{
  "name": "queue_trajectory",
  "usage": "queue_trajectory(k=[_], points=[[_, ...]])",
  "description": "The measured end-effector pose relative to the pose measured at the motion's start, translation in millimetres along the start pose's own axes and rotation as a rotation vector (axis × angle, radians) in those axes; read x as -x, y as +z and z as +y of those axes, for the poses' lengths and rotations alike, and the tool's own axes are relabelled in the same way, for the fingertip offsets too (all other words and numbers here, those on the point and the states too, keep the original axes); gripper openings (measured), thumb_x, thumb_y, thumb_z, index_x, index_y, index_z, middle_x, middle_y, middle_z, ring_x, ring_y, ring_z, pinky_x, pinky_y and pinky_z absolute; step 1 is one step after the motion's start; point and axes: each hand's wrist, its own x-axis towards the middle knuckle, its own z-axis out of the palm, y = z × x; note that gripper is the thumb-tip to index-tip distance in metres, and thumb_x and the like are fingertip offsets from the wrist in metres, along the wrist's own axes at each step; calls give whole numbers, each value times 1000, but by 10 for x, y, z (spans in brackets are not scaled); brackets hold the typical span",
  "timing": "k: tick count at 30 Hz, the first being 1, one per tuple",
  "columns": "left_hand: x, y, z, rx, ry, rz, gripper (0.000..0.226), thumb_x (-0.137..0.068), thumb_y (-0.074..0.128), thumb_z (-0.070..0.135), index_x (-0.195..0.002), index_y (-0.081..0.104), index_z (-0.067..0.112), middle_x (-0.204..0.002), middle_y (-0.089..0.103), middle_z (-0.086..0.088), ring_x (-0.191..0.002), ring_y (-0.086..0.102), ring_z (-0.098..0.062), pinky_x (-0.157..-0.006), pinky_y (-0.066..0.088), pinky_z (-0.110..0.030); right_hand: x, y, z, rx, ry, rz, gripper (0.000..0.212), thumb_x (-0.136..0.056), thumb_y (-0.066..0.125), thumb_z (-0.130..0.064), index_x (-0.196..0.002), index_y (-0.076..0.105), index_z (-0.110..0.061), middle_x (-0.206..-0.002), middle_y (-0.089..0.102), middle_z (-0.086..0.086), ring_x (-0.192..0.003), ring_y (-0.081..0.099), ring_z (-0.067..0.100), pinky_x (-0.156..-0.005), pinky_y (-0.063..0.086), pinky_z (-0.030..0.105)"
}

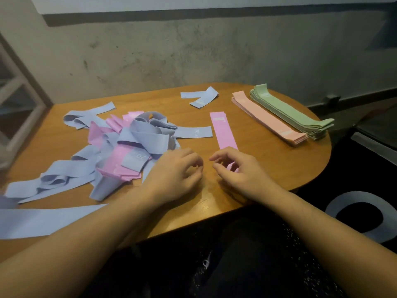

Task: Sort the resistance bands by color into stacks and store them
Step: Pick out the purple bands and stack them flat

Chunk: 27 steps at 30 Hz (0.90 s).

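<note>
Hands (206,166) at lengthwise pink band (222,131)

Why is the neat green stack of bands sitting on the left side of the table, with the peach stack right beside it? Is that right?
Not quite. The head view shows the green stack on the right side of the table, not the left. The peach stack does lie right beside it. The left side holds the unsorted pile of blue and pink bands.
</note>
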Motion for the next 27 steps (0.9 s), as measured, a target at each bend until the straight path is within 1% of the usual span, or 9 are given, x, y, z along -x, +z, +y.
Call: queue_trajectory(k=[3, 6, 9, 12, 14, 18, 21, 24, 27], points=[[199, -198, -262, -114, -22, 87, 25, -90, 48, 44, -92, 64, 25, -85, 54, 14, -80, 47, -8, -72, 34, -26, -177, 261, -148, -70, 13, -46, 19, -95, 66, -12, -111, 69, -23, -98, 71, -9, -93, 63, 7, -78, 48, 14], [432, -388, -531, -168, -110, 183, 25, -89, 50, 41, -92, 64, 20, -87, 61, 7, -79, 54, -16, -69, 41, -33, -377, 552, -318, -117, 1, -121, 20, -97, 63, -13, -112, 67, -24, -98, 72, -5, -93, 64, 8, -78, 49, 15], [666, -549, -750, -177, -190, 262, 25, -88, 51, 40, -93, 61, 17, -88, 61, 3, -80, 57, -21, -70, 46, -40, -599, 902, -447, -96, -51, -150, 21, -96, 59, -8, -109, 66, -23, -95, 73, -8, -93, 65, 7, -78, 49, 18], [907, -592, -898, -142, -264, 271, 24, -88, 51, 43, -98, 54, 21, -92, 56, 4, -82, 52, -16, -73, 46, -38, -804, 1249, -535, -104, -93, -152, 21, -95, 59, -7, -109, 65, -22, -98, 73, -7, -95, 67, 8, -85, 52, 26], [1033, -582, -962, -92, -313, 282, 24, -87, 53, 46, -99, 50, 25, -92, 54, 5, -82, 50, -12, -72, 47, -36, -919, 1438, -585, -118, -113, -169, 22, -94, 60, -8, -109, 64, -24, -103, 72, -6, -97, 67, 6, -88, 53, 27], [1126, -588, -976, 71, -353, 374, 35, -81, 58, 48, -106, 48, 25, -100, 53, 4, -88, 52, -13, -75, 47, -29, -1082, 1643, -539, -45, -158, -245, 25, -92, 67, -15, -116, 63, -23, -110, 69, -7, -105, 64, 3, -93, 52, 25], [1130, -600, -967, 171, -405, 391, 34, -79, 55, 45, -108, 50, 28, -99, 55, 9, -90, 54, -9, -78, 49, -33, -1125, 1663, -394, 85, -242, -255, 31, -91, 70, -25, -121, 66, -19, -113, 69, -6, -105, 62, 8, -95, 50, 32], [1111, -581, -982, 201, -424, 351, 31, -78, 51, 47, -104, 50, 32, -95, 58, 11, -90, 58, -10, -79, 51, -38, -1104, 1646, -293, 266, -388, -267, 37, -93, 66, -40, -124, 67, -20, -120, 67, -6, -112, 56, 13, -100, 41, 27], [1088, -559, -1020, 183, -417, 334, 28, -82, 52, 51, -104, 51, 33, -90, 58, 10, -86, 58, -11, -77, 52, -41, -1082, 1649, -260, 278, -390, -242, 41, -92, 58, -49, -121, 71, -23, -123, 65, -7, -114, 54, 14, -102, 39, 25]])
